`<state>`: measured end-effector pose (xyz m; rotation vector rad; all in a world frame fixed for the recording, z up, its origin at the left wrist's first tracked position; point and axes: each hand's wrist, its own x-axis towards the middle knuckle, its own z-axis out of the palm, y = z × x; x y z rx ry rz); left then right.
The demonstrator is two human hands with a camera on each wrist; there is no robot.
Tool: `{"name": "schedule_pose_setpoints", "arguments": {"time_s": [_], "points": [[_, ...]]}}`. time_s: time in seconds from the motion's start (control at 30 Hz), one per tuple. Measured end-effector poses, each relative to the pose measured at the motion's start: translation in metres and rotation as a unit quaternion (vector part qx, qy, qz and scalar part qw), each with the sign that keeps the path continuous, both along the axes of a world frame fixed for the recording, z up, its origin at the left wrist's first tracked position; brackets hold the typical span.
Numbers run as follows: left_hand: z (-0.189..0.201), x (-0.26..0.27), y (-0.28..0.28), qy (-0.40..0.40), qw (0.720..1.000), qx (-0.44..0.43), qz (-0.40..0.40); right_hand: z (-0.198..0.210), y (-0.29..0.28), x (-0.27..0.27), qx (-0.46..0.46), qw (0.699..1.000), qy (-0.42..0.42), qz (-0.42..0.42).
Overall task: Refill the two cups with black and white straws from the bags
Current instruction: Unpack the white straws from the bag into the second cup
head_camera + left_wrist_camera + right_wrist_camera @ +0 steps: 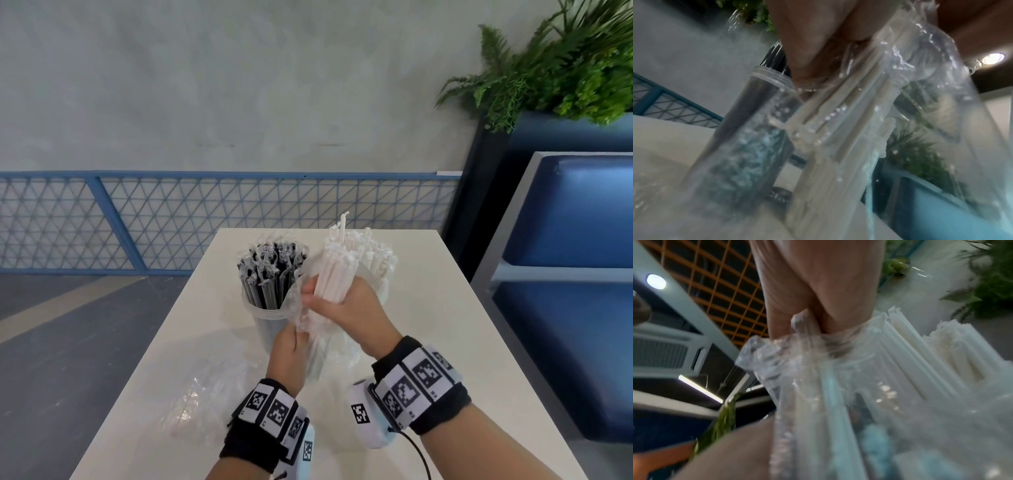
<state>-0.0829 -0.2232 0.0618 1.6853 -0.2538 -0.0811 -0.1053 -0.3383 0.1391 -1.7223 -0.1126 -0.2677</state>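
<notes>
A clear cup [265,317] packed with black straws [269,274] stands mid-table. To its right, a second cup's white straws [375,260] rise behind my right hand. My right hand [320,298] grips a bundle of white straws [334,267], partly out of a clear bag [301,308]. My left hand [291,344] pinches the bag's lower part just in front of the black-straw cup. From the left wrist, the bag [931,97] with white straws [828,129] fills the view beside the cup [748,129]. The right wrist view shows fingers [818,296] curled round the straws [910,356] and the bag [789,369].
An empty crumpled clear bag [205,394] lies on the white table [445,325] at the front left. A blue bench [565,222] and a planter with ferns [565,68] stand to the right. A blue mesh railing [171,219] runs behind the table.
</notes>
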Motion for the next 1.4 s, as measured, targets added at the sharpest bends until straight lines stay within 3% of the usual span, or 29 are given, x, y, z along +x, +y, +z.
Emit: {"name": "schedule_pose_setpoints", "arguments": {"time_s": [0.1, 0.23, 0.37, 0.57, 0.67, 0.73, 0.87, 0.97, 1.07, 1.23, 1.33, 1.4], "points": [[-0.007, 0.0, 0.001, 0.017, 1.0, -0.001, 0.012, 0.0, -0.003, -0.007, -0.013, 1.0, -0.002, 0.02], [-0.008, 0.003, 0.006, 0.026, 0.998, 0.025, 0.048, 0.034, -0.008, -0.013, 0.031, 0.996, -0.086, -0.014], [-0.014, 0.012, 0.017, 0.024, 0.994, 0.01, 0.105, 0.074, -0.029, -0.009, 0.156, 0.956, -0.206, -0.136], [-0.015, 0.012, 0.024, -0.015, 0.988, 0.014, 0.152, 0.085, -0.051, 0.002, 0.241, 0.918, -0.258, -0.18], [-0.001, 0.008, 0.03, -0.045, 0.979, 0.037, 0.197, 0.09, -0.061, 0.0, 0.26, 0.894, -0.291, -0.222], [-0.003, 0.01, 0.035, -0.045, 0.973, 0.018, 0.227, 0.088, -0.066, 0.001, 0.226, 0.9, -0.293, -0.231], [-0.005, 0.012, 0.033, -0.014, 0.97, -0.031, 0.242, 0.064, -0.052, 0.014, 0.014, 0.955, -0.177, -0.239], [0.003, 0.004, 0.024, -0.014, 0.973, -0.078, 0.217, 0.036, -0.043, 0.03, 0.005, 0.971, -0.109, -0.212], [0.002, 0.002, 0.023, -0.01, 0.971, -0.116, 0.21, 0.013, -0.044, 0.042, 0.007, 0.977, -0.057, -0.207], [-0.002, 0.0, 0.027, -0.005, 0.968, -0.144, 0.206, -0.034, -0.053, 0.058, -0.079, 0.981, 0.097, -0.149], [-0.004, -0.006, 0.03, 0.0, 0.967, -0.154, 0.205, -0.039, -0.055, 0.058, -0.098, 0.975, 0.142, -0.14], [-0.006, -0.008, 0.034, 0.002, 0.962, -0.164, 0.216, -0.038, -0.057, 0.054, -0.185, 0.963, 0.15, -0.128]]}}
